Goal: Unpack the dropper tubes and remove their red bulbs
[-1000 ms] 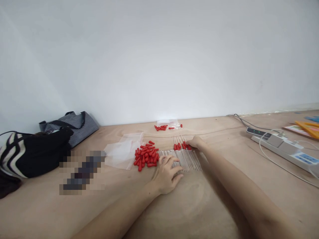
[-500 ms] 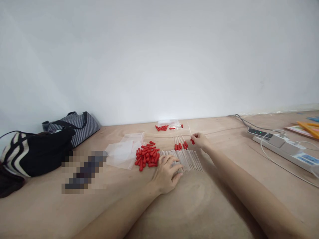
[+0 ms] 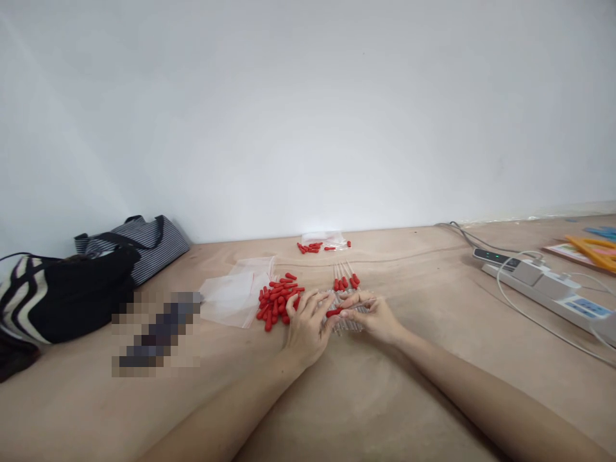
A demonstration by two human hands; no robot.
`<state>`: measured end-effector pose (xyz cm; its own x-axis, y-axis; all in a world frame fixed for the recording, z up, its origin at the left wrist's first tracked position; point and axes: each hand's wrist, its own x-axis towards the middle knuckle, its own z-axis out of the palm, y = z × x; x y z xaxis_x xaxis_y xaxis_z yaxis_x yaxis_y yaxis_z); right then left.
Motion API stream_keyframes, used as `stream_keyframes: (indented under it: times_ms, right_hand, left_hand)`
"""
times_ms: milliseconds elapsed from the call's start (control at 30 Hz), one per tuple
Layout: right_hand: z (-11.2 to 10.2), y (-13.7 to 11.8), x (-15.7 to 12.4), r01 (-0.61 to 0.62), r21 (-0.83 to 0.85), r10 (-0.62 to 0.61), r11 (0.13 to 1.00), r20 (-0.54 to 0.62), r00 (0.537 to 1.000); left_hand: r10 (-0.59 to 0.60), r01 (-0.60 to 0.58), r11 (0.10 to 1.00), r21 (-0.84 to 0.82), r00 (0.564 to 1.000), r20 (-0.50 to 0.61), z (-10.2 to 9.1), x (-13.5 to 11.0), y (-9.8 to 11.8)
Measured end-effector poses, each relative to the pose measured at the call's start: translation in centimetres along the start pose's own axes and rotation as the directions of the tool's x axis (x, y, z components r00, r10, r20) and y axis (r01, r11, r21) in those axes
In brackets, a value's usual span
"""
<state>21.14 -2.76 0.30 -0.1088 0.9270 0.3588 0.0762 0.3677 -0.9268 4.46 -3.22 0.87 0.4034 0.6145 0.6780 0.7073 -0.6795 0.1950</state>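
Note:
Between my two hands is a dropper, with a red rubber bulb (image 3: 333,312) and a thin clear tube. My right hand (image 3: 378,316) pinches it near the bulb's neck, and the tube lies across its fingers. My left hand (image 3: 310,324) closes its thumb and fingers at the bulb's left end. Beneath both hands lies a row of clear glass tubes (image 3: 353,326), partly covered. A pile of loose red bulbs (image 3: 275,300) touches the left hand's fingers. Just beyond the hands, several droppers with bulbs fitted (image 3: 343,282) lie side by side, tubes pointing away.
Clear plastic bags (image 3: 228,298) lie left of the pile. More red bulbs (image 3: 310,248) sit by another bag near the wall. A striped bag (image 3: 151,247) and a black bag (image 3: 91,298) are at left. A power strip (image 3: 543,289) with cables is at right.
My right hand has come toward me and left from beside the fitted droppers, bringing a dropper to my left hand. My left hand has lifted from flat on the tubes and closed at the bulb.

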Motion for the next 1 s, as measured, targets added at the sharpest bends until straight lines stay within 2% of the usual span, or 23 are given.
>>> stream_keyframes:
  times_ms: [67, 167, 267, 333, 433, 500, 567, 700, 833, 1000]
  right_hand:
    - [0.3, 0.0, -0.1, 0.01, -0.009, -0.01, 1.0, 0.024, 1.0]
    - [-0.6, 0.0, -0.1, 0.016, -0.078, -0.015, 0.997, 0.011, 1.0]
    - [-2.2, -0.2, -0.2, 0.072, -0.327, -0.11, 0.942, -0.1, 0.989]
    - [-2.7, -0.5, -0.4, 0.151, -0.57, -0.252, 0.808, -0.101, 0.962]
    - [-1.9, -0.7, -0.8, 0.312, -0.789, -0.437, 0.53, 0.062, 0.897]
    - [-0.7, -0.6, -1.0, 0.394, -0.838, -0.528, 0.378, 0.155, 0.835]
    - [0.4, -0.2, -1.1, 0.426, -0.869, -0.584, 0.253, 0.213, 0.783]
    - [0.9, 0.6, -1.3, 0.45, -0.89, -0.571, 0.071, 0.334, 0.75]
    - [0.4, 0.6, -1.6, 0.523, -0.852, -0.536, -0.019, 0.45, 0.714]
    - [0.3, 0.2, -1.6, 0.567, -0.824, -0.513, -0.005, 0.489, 0.706]
  left_hand:
    - [0.028, -0.028, 0.999, 0.026, 1.0, -0.008, -0.1, 0.0, -0.3]
    - [0.056, -0.052, 0.994, 0.092, 0.998, -0.039, -0.3, 0.1, -1.0]
    - [0.088, -0.066, 0.982, 0.179, 0.99, -0.114, -0.6, 0.4, -1.9]
    - [0.115, -0.082, 0.972, 0.218, 0.983, -0.145, -0.8, 0.6, -2.3]
    - [0.16, -0.121, 0.961, 0.248, 0.977, -0.144, -0.8, 0.6, -2.1]
    - [0.187, -0.148, 0.955, 0.257, 0.973, -0.133, -0.7, 0.5, -1.7]
    - [0.207, -0.171, 0.95, 0.261, 0.971, -0.119, -0.6, 0.4, -1.4]
    - [0.233, -0.208, 0.941, 0.268, 0.97, -0.065, -0.7, -0.1, -1.5]
    - [0.294, -0.27, 0.919, 0.287, 0.955, -0.042, -0.9, -0.6, -2.0]
    - [0.318, -0.298, 0.906, 0.302, 0.948, -0.021, -1.0, -0.8, -1.8]
